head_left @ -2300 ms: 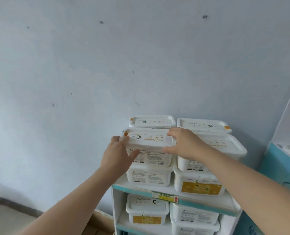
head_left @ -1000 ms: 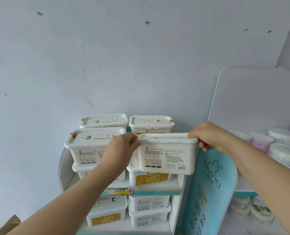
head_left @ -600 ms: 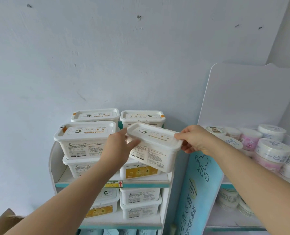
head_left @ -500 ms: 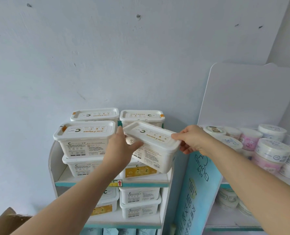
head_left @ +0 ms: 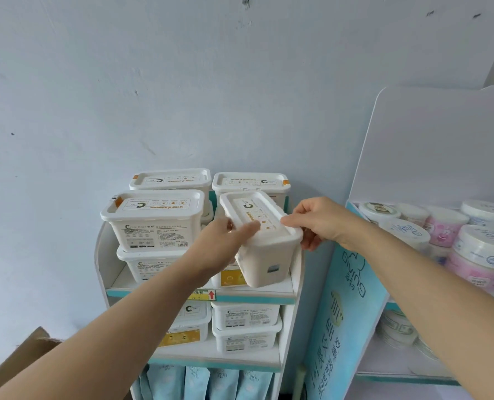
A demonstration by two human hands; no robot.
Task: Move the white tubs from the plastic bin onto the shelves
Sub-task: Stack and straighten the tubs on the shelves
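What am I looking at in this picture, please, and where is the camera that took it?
There is no machine here: a person wears one wide-angle camera on the head, looking forward and down, so you see their own arms. The left hand and right hand grip a white tub near its lid, tilted, one end toward the camera, at the top shelf of a small white rack. More stacked tubs stand there and on the shelf below. To the right, round tubs fill another display.

Round jars (head_left: pixel 444 226), white and pink, crowd a neighbouring display stand (head_left: pixel 442 145). Blue pouches (head_left: pixel 205 382) line the bottom edge, with possibly a cardboard box (head_left: pixel 18 362) at lower left.
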